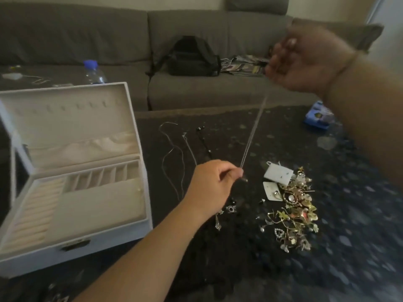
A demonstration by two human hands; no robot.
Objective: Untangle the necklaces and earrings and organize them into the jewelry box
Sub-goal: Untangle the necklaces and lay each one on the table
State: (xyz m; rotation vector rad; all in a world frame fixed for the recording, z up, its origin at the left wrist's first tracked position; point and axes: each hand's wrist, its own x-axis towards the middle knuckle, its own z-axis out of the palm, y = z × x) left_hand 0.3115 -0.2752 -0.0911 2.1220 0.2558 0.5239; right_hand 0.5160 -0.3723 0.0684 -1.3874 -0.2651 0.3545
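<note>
Both hands, left (212,180) and right (305,59), pinch a silver necklace (254,131) taut between them.

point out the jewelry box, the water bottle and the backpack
jewelry box (122,201): head view, padded tray on its right side.
water bottle (90,64): head view, blue cap.
backpack (192,59): head view, middle of its front.

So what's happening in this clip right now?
A person is sorting jewelry on a dark patterned surface. The left hand pinches the low end of a thin silver chain, and the raised right hand holds its upper end, stretching it taut. Three other necklaces lie laid out straight beside the open white jewelry box, whose compartments look empty. A tangled pile of earrings still waits to the right.
</note>
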